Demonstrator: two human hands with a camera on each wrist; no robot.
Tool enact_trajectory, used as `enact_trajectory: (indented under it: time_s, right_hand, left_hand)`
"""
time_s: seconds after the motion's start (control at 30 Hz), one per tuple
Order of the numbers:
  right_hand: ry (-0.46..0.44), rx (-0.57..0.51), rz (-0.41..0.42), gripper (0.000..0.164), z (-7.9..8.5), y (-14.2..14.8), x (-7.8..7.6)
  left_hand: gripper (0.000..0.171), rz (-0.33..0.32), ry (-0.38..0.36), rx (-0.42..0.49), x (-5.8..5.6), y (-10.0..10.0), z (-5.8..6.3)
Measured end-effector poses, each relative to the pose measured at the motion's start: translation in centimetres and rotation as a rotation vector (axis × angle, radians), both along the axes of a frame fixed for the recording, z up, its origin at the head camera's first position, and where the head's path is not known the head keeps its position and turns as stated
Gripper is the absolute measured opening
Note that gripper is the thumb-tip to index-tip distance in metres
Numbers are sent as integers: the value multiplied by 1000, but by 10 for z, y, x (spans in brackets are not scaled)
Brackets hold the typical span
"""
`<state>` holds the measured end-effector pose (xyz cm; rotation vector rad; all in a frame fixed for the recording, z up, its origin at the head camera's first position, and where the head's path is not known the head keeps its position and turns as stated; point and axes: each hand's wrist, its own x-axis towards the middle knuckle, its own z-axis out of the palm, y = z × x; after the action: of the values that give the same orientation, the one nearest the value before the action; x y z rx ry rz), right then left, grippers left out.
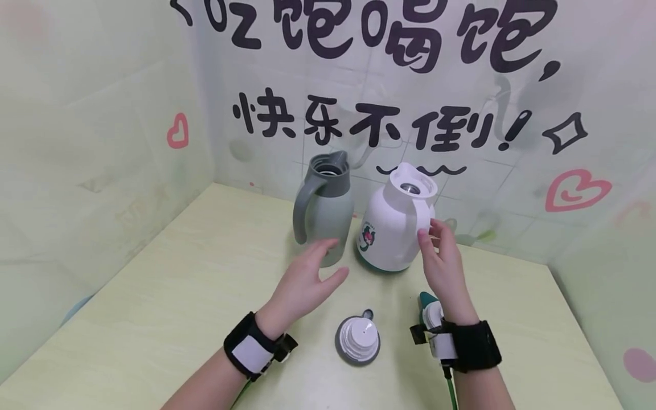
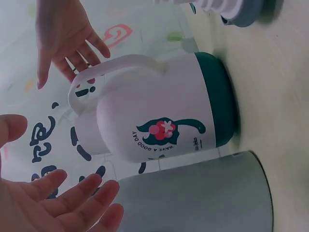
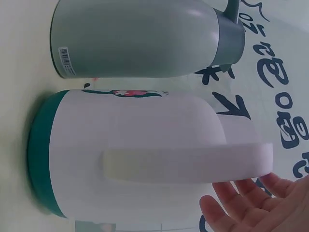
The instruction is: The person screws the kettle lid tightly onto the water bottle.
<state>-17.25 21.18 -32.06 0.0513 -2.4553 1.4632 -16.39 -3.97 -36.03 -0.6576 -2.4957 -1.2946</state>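
Observation:
A white vacuum jug (image 1: 386,230) with a teal base and a flower print stands upright, its mouth uncovered. At its handle (image 3: 188,163) is my right hand (image 1: 445,267), fingers extended and fingertips right at the handle's edge, not wrapped round it. My left hand (image 1: 302,283) is held in the air in front of the grey-green vacuum jug (image 1: 332,213), thumb and fingers spread with nothing between them. That jug is also upright and uncovered, its dark grey handle turned to the left.
A white stopper with a grey rim (image 1: 359,340) lies on the table (image 1: 169,285) between my forearms. Another stopper, white and teal (image 1: 429,306), is partly hidden by my right wrist. Behind the jugs rises a wall sheet (image 1: 287,154) with black lettering.

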Motion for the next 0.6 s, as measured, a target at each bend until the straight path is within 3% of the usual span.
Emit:
enact_trajectory:
  time_s: [0.27, 0.47, 0.6]
  right_hand:
    - [-41, -194, 10, 52, 2, -7, -24]
    - [-43, -267, -14, 46, -3, -11, -33]
    - [-19, -297, -31, 40, -6, -15, -35]
  left_hand:
    - [86, -125, -258, 157, -29, 26, 3]
    - [95, -215, -332, 172, -55, 45, 2]
    - [102, -200, -322, 145, -67, 54, 0]
